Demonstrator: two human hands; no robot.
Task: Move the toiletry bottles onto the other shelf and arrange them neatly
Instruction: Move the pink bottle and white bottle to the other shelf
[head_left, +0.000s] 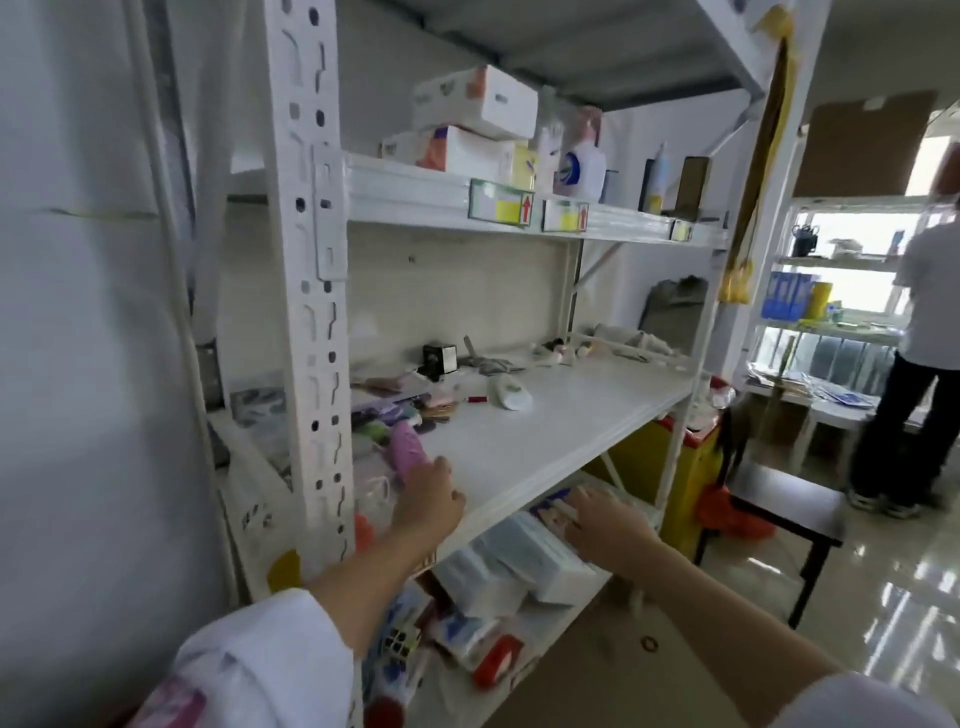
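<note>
A white metal rack (306, 291) stands before me. On its upper shelf (415, 200) stand toiletry bottles: a white bottle with a blue label (579, 166), a smaller white one (545, 150) and a slim bottle (658, 174) further right. My left hand (428, 493) rests at the front left of the middle shelf (545, 431), touching a pink ribbed item (408, 449); whether it grips it is unclear. My right hand (605, 525) reaches below the middle shelf, fingers spread over white packets (519, 561) on the lower shelf.
Tissue boxes (475, 124) are stacked at the upper shelf's left. Small clutter lies along the middle shelf's back and left. A yellow bin (660, 467), a dark stool (789, 504) and a standing person (919, 364) are to the right.
</note>
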